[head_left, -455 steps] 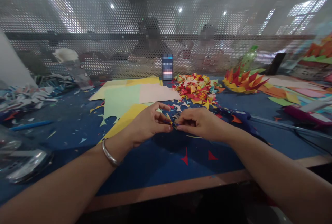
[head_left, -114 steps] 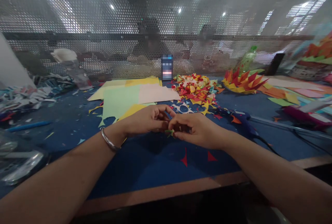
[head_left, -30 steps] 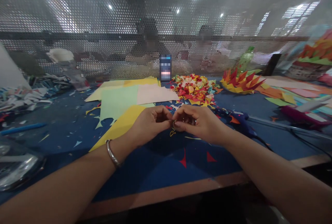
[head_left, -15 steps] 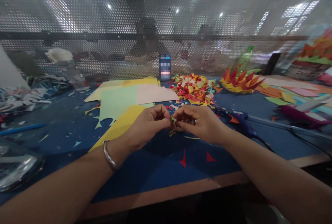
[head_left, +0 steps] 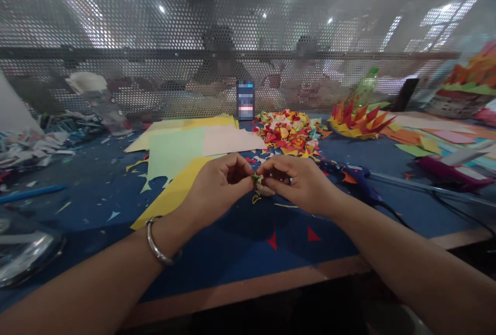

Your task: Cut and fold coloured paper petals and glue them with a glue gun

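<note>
Between my fingertips is a small green and pale paper piece (head_left: pixel 259 180), pinched from both sides over the blue table (head_left: pixel 232 252). My left hand (head_left: pixel 222 180), with a silver bangle at the wrist, grips it by thumb and forefinger. On its other side my right hand (head_left: pixel 296 182) is closed in a similar pinch; its lower fingers are partly hidden. Behind the hands lies a heap of small red, yellow and cream paper pieces (head_left: pixel 289 131). Yellow paper (head_left: pixel 166 195) reaches under my left hand. Two red scraps (head_left: pixel 313 233) lie nearer the table edge.
A dark blue glue gun (head_left: pixel 358 177) with a clear stick and cable lies to the right. Beyond it are a spiky orange paper ring (head_left: pixel 358 120) and a purple tool (head_left: pixel 457 172). A phone (head_left: pixel 246 100) stands before the perforated screen (head_left: pixel 155 81). A blue pen (head_left: pixel 33 193) lies left.
My left hand has shifted slightly and its wrist has turned, with the bangle lower and further left. More of the paper piece shows between the fingertips. My right hand has barely moved.
</note>
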`<state>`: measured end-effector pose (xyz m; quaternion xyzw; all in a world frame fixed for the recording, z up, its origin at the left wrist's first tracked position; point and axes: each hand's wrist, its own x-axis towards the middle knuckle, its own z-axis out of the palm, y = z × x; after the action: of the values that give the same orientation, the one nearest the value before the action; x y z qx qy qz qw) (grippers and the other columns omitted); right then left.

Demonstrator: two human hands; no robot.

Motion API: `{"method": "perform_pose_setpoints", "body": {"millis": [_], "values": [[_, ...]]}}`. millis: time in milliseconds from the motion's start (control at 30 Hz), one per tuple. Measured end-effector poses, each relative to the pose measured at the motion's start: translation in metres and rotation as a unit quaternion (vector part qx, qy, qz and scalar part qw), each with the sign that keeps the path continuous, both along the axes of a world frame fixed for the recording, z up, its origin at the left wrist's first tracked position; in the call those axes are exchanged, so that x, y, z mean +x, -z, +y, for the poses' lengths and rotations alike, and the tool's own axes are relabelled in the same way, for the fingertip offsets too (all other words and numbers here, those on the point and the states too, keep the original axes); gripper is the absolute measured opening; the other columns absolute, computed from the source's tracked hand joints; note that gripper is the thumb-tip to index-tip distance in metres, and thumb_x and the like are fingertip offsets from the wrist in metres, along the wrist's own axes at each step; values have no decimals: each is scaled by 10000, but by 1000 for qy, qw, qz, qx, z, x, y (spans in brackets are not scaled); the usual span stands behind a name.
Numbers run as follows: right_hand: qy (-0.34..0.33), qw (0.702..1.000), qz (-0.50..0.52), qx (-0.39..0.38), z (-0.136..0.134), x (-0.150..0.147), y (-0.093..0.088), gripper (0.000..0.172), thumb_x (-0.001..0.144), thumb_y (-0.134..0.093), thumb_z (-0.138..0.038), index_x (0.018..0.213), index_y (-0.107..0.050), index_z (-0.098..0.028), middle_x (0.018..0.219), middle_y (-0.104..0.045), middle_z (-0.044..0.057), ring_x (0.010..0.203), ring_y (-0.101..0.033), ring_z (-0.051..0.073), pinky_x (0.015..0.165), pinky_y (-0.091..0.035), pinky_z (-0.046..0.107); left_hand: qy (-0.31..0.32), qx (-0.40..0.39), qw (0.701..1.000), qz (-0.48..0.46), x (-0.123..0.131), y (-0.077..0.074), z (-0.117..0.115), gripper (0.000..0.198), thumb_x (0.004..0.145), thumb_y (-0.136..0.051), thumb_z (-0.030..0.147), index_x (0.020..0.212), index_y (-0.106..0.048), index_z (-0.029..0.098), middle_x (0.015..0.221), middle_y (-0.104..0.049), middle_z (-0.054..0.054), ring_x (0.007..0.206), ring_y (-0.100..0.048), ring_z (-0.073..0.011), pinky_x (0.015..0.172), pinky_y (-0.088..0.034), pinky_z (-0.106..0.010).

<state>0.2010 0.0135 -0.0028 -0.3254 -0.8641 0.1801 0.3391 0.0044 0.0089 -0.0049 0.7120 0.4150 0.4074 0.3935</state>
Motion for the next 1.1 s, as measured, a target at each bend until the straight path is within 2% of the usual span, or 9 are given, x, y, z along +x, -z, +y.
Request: {"method": "perform_pose_setpoints", "body": {"millis": [100,233,400,567,767,933,1100], "values": [[-2,1000,-5,6,1,-1,1,123,847,-539,-113,921,-621,-164,774,-608,0,630,-527,89,574,-396,197,-11,11,1000,18,-1,1,-1,80,745,-604,190,814,-573,163,699,-600,10,600,-514,-93,552,-415,-216],[-4,999,-20,35,4,-1,3,131,829,-540,-81,896,-610,-169,797,-590,6,696,-531,108,642,-404,218,2,20,998,59,-3,2,-2,66,771,-592,212,813,-592,161,730,-628,-5,650,-550,-113,597,-435,-235],[-6,998,-25,52,6,0,4,155,815,-540,-65,908,-596,-177,818,-573,8,707,-518,115,656,-397,229,-9,79,990,117,-2,-1,-7,76,800,-553,222,815,-612,177,735,-650,-2,678,-572,-128,635,-445,-249],[-5,997,-31,75,6,1,4,160,817,-533,-75,920,-596,-180,831,-570,17,756,-519,133,681,-394,244,-19,118,981,153,-1,-3,-10,64,818,-524,205,812,-585,187,718,-650,17,657,-575,-116,621,-431,-233],[-5,995,-53,84,7,0,5,129,820,-509,-70,857,-588,-165,783,-558,11,720,-497,126,669,-378,243,-20,162,967,196,-1,-3,-11,66,825,-528,215,802,-583,189,680,-623,31,605,-544,-102,579,-398,-224],[-9,994,-67,86,6,0,4,95,840,-519,-102,851,-589,-165,774,-548,11,717,-495,129,660,-374,238,-16,134,971,197,-3,-4,-10,62,810,-529,198,795,-588,187,683,-618,28,621,-544,-108,589,-406,-232],[-29,993,-91,68,4,-1,4,71,845,-539,-106,852,-589,-156,779,-560,12,710,-503,124,658,-375,230,34,64,979,191,-6,-6,-8,74,807,-524,197,799,-597,185,713,-645,17,640,-571,-118,595,-421,-239]]}}
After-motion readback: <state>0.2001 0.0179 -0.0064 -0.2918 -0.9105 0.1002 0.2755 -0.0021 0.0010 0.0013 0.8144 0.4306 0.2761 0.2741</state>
